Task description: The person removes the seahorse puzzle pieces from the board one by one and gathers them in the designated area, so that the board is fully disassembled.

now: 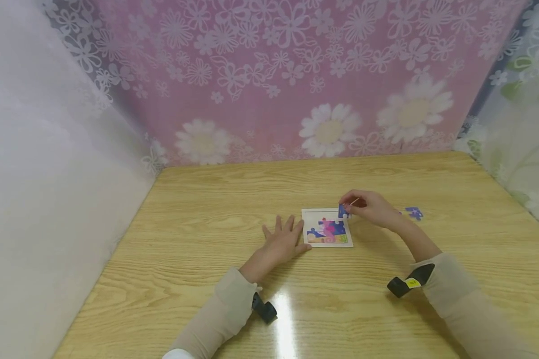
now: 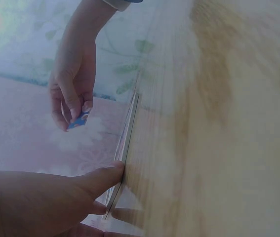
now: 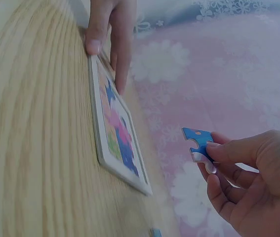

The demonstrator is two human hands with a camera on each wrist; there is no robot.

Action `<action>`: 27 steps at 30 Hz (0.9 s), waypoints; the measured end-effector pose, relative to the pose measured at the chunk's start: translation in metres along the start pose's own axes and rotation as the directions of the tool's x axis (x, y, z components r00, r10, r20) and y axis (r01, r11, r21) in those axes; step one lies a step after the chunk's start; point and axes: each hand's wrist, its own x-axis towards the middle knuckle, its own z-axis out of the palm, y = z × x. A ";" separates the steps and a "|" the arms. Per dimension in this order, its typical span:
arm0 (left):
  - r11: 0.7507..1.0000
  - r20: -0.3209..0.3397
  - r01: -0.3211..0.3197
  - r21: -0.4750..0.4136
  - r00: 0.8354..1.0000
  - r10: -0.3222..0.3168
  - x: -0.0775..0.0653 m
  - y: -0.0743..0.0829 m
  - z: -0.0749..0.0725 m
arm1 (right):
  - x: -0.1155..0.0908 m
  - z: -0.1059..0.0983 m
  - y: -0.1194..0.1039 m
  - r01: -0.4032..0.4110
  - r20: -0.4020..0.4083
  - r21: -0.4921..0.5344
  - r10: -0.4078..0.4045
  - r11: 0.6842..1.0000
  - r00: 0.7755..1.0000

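A white-framed puzzle board (image 1: 327, 246) lies on the table, with joined pieces showing a pink figure (image 1: 329, 230) on blue in its lower part. The upper part of the board shows bare white. My left hand (image 1: 284, 244) rests at the board's left edge, fingers spread, thumb on the frame's lower left corner. Above the board's upper right corner, my right hand (image 1: 372, 208) pinches a blue puzzle piece (image 3: 199, 145) between thumb and fingers. In the right wrist view this piece has a white patch and is held clear of the board.
Loose blue-purple puzzle pieces (image 1: 414, 213) lie on the table to the right, partly behind the right hand. The wood-grain table (image 1: 197, 209) meets a pink flowered curtain (image 1: 260, 99) at the back. A pale wall covering (image 1: 49, 149) borders the left side.
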 end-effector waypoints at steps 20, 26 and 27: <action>1.000 -0.001 -0.005 -0.014 1.000 0.005 -0.002 0.001 -0.002 | -0.037 -0.033 0.024 -0.032 0.061 -0.012 0.032 0.999 0.998; 1.000 0.005 -0.002 -0.025 1.000 0.002 -0.003 0.001 -0.003 | -0.044 -0.029 0.036 -0.058 0.097 0.021 0.056 0.998 0.994; 1.000 0.005 -0.002 -0.025 1.000 0.002 -0.003 0.001 -0.003 | -0.045 -0.028 0.038 -0.056 0.098 0.025 0.053 0.998 0.994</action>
